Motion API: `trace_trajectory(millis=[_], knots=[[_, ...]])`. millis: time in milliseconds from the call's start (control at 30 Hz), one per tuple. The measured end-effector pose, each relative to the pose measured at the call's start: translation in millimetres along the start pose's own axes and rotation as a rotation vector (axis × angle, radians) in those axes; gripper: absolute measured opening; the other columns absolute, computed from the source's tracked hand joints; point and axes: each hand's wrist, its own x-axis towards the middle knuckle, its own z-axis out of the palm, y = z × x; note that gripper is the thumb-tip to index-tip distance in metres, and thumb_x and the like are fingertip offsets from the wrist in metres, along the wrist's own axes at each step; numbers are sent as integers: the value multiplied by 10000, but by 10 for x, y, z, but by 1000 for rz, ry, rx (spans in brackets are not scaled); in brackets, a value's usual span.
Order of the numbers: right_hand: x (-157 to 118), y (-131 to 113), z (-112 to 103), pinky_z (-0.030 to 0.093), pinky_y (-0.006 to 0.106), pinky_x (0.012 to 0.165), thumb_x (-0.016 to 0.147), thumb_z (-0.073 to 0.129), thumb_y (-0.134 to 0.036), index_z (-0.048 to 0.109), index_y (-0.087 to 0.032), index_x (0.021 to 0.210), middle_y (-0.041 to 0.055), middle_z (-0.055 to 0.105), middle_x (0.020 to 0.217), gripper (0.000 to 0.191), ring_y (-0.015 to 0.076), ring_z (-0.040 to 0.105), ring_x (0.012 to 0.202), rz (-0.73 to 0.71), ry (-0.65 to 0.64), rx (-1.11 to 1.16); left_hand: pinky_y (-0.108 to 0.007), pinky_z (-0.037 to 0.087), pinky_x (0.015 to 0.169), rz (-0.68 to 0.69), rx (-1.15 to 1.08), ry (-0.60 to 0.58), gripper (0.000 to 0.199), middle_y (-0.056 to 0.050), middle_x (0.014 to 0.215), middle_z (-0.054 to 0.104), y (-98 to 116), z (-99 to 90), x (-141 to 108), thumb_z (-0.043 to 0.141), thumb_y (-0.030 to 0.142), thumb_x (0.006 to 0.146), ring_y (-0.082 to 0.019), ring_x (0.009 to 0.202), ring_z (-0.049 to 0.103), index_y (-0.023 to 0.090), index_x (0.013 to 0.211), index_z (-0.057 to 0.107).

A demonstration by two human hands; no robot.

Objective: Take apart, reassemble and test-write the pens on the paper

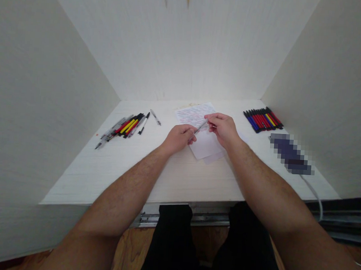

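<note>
Between my two hands a slim, clear pen (201,127) is held at a slant over the papers. My left hand (179,139) pinches its lower end, fingers closed. At the upper end, the fingertips of my right hand (221,127) are closed on it too. Under the hands lie a sheet covered in scribbled lines (195,114) and a blank white sheet (204,146). What part of the pen the fingers cover is hidden.
A loose pile of pens (122,126) lies at the left, with a white-and-black pen (144,123) and a clear pen (156,117) beside it. A row of red, blue and yellow pens (263,120) is at the right, near a pixelated dark object (291,154) with a white cable (314,192). Walls enclose the desk.
</note>
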Motion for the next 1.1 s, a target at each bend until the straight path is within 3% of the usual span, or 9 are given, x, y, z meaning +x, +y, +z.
trace_trajectory(millis=[100,200,333,433,533,700,867,1000,1100], knots=[[4,6,3,367,208,464,671,687,-201,714,-151,705,-8,564,591,67,79,454,531,-9,-4,8,-226,449,535,-9,-101,-15,239,-9,725,669,-10,29,4,560,339,862,-101,550,561,163,1018,607],[-2,3,10,366,211,463,667,688,-187,709,-148,698,-2,581,616,54,77,451,534,-4,-10,1,-207,428,514,15,-64,16,202,14,684,624,-12,32,8,658,311,784,-90,545,537,164,916,614],[-4,0,8,383,215,482,680,719,-223,719,-154,746,-8,572,622,96,82,462,554,-3,-28,-21,-216,373,456,-63,-127,-35,250,7,602,585,10,13,-1,523,372,880,-86,468,485,153,880,643],[5,5,-6,390,213,489,700,723,-253,732,-161,798,-20,548,604,135,83,463,558,-18,-36,-30,-206,337,430,-58,-174,-15,203,21,631,601,22,16,-10,580,362,849,-80,450,469,180,937,592],[7,5,-14,392,208,487,704,718,-245,737,-161,830,-18,559,616,152,83,470,565,-35,-58,-27,-202,358,458,-46,-143,6,155,33,609,565,24,23,-11,649,298,783,-78,477,473,176,852,583],[-23,-7,11,426,201,498,692,744,-266,714,-177,891,9,653,776,220,86,526,619,5,-76,-1,-219,378,492,-89,-158,-71,257,-17,655,630,34,19,-9,510,363,888,-87,496,509,150,870,652],[-28,-12,20,425,195,476,685,779,-295,626,-167,701,-5,599,662,200,85,525,582,65,-47,-34,-217,353,462,-92,-176,-101,247,-28,674,661,19,41,-10,497,366,903,-93,484,519,158,889,629],[-38,-36,21,443,196,506,682,776,-253,672,-173,814,19,673,808,186,93,570,651,51,-113,30,-218,335,453,-96,-164,-88,230,-22,659,654,16,47,-10,501,351,891,-94,476,509,163,872,631],[-41,-32,30,440,204,490,689,780,-278,642,-167,739,18,658,753,183,97,567,624,91,-94,-24,-223,342,465,-92,-139,-79,226,-19,634,644,30,34,-12,513,344,869,-94,476,497,161,844,643]])
